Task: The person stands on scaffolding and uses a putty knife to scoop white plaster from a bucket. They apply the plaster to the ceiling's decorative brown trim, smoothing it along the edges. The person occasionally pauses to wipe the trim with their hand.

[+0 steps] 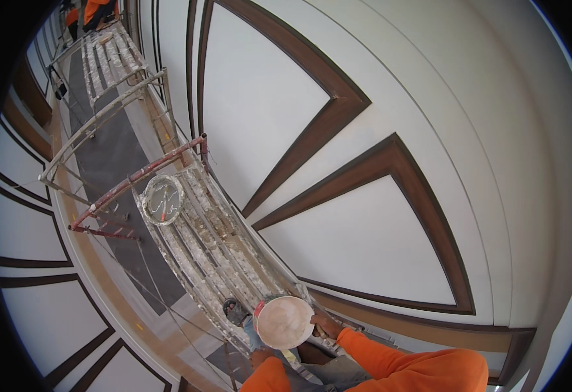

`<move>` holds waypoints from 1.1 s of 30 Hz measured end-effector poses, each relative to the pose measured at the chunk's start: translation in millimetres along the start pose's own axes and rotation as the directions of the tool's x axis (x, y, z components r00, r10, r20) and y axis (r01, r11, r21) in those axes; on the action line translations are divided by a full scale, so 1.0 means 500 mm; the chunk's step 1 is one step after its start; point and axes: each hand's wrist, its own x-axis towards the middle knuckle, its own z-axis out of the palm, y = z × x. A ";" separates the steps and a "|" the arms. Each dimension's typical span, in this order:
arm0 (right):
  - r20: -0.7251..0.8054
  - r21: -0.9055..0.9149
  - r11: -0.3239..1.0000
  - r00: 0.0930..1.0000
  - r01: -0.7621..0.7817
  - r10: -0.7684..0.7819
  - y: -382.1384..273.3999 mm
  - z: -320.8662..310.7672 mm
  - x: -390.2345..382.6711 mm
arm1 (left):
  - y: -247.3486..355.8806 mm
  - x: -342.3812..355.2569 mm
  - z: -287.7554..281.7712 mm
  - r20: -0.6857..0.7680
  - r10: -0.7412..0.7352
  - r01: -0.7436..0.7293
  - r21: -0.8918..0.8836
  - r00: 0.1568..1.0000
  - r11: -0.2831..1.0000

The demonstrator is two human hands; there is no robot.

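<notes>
White bucket (285, 322) at 6 o'clock, near end of scaffold planks (215, 240); right hand (326, 326) touches rim, 3 o'clock; left hand (260, 356), bucket's 7 o'clock; both hands' finger closure, cannot tell.

We looked down from the left of two head-worn fisheye cameras, above and behind our left hand (258, 357) and right hand (327, 326), both fairly near the lens. Our view faced past the hands, lengthwise along the slatted scaffold platform (219, 243); ahead and right of the right hand, it caught the panelled wall (377, 242) bowed by the lens.
</notes>
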 end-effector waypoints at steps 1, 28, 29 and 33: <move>0.001 -0.011 1.000 1.000 -0.001 0.001 -0.010 0.005 -0.009 | -0.002 0.007 0.000 0.001 0.004 -0.004 -0.004 1.000 1.000; -0.363 0.536 0.844 0.896 -0.023 0.255 0.318 -0.033 -0.070 | 0.060 0.099 0.005 -0.100 0.368 -0.341 0.212 0.925 0.916; -0.371 0.539 0.842 0.888 -0.032 0.272 0.305 -0.040 -0.077 | 0.064 0.112 0.003 -0.132 0.402 -0.362 0.250 0.906 0.898; -0.399 0.577 0.817 0.880 0.021 0.259 0.359 -0.049 -0.074 | 0.096 0.109 0.003 -0.155 0.348 -0.302 0.255 0.925 0.918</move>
